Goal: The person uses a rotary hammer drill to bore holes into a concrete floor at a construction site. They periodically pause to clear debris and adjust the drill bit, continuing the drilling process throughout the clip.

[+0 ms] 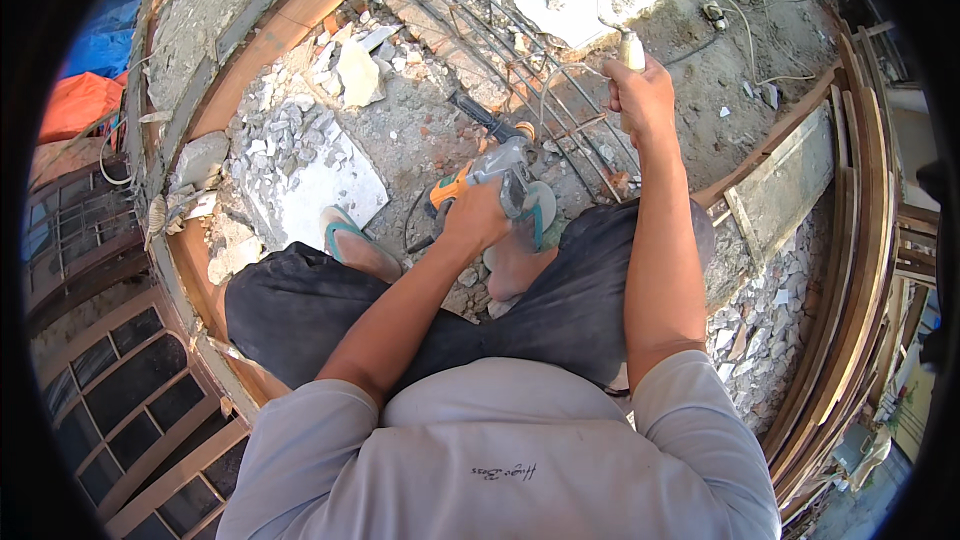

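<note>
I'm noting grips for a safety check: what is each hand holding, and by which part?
Left hand: orange power tool, by its near end. Right hand: pale handle, gripped below its top; its kind is unclear.

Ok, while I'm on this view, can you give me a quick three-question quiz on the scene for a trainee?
1. Multiple choice: which hand is on the orange-and-grey power tool? A, the right only; B, the left only; C, both.
2. True or false: the right hand is lying flat on the ground.
3. Short answer: what colour are the straps of the person's sandals?

Key
1: B. The left hand is on it.
2: False. The right hand is closed around a pale cylindrical piece.
3: Teal.
</note>
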Demonstrator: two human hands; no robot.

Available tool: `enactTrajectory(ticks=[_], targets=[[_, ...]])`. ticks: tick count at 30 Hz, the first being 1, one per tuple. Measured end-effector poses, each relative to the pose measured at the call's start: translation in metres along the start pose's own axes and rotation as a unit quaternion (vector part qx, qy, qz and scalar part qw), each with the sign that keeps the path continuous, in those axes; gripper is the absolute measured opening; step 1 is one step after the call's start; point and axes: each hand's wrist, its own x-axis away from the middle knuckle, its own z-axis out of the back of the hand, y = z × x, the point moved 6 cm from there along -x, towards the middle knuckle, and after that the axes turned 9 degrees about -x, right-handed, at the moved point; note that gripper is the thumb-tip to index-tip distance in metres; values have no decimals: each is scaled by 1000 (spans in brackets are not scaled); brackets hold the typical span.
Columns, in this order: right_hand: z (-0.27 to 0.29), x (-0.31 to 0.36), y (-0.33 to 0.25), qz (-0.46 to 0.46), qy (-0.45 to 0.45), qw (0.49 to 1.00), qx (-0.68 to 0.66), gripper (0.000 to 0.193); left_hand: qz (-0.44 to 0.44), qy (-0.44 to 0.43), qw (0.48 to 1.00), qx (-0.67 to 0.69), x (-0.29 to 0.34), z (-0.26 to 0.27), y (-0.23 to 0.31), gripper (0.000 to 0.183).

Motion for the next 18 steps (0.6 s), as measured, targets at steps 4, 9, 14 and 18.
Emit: enactTrajectory(ticks=[4, 9, 14, 18], targets=[[-1, 0, 5, -2, 16, 990, 138, 65, 36, 45, 982, 181, -8, 12, -35, 44], [21, 25, -36, 86, 95, 977, 171, 51, 84, 104, 938, 321, -1, 50, -60, 29], [122, 122, -66, 137, 169, 943, 253, 60, 114, 75, 898, 419, 19, 61, -69, 32], [237, 218, -26, 50, 265, 901, 339, 65, 144, 28, 877, 457, 31, 44, -78, 17]])
